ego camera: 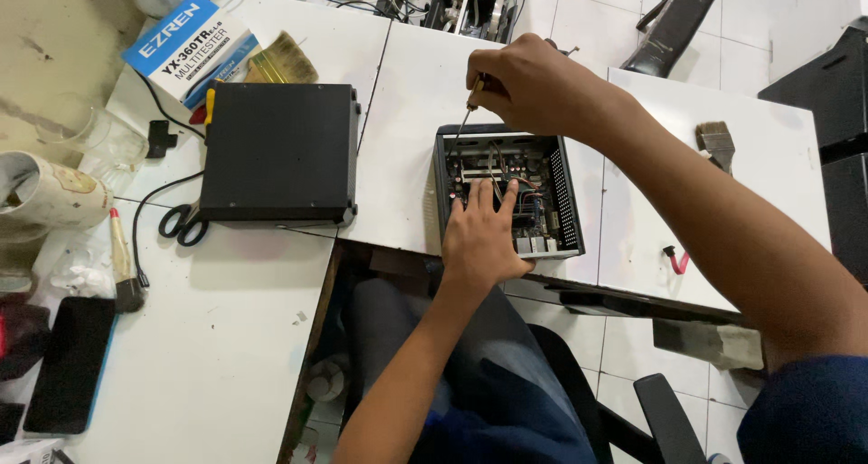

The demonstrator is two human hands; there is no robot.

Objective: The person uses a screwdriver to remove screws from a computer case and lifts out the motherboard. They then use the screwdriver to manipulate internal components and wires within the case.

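A small open computer case (506,191) is being worked on near the front edge of the white worktop (398,111), just right of the seam between two worktop panels. The left hand (482,236) is being laid flat over the circuit board (524,213) inside, fingers spread and pressing down, nothing pinched. The right hand (529,84) is being held above the case's far-left corner, its grip pressed together around the handle of a thin screwdriver (468,107), whose tip is being pointed down at the case rim.

The case is judged stiff and fairly light, a sheet-metal shell with perforated side walls; its outer walls are judged the safest hold, since the rim edges may be sharp. The board, its loose wires and small parts are judged fragile and are better not gripped. The screwdriver is judged light and rigid, its slim handle liable to slip if loosely pinched.

A closed black box (277,152) is lying to the left. At the far left corner, a rectangular carton (192,50) in blue and white, with printed lettering on its top, is lying at an angle, a brush (282,61) touching it. A second brush (716,143) is lying near the right edge, and black-handled scissors (183,223) are being left beside the black box.
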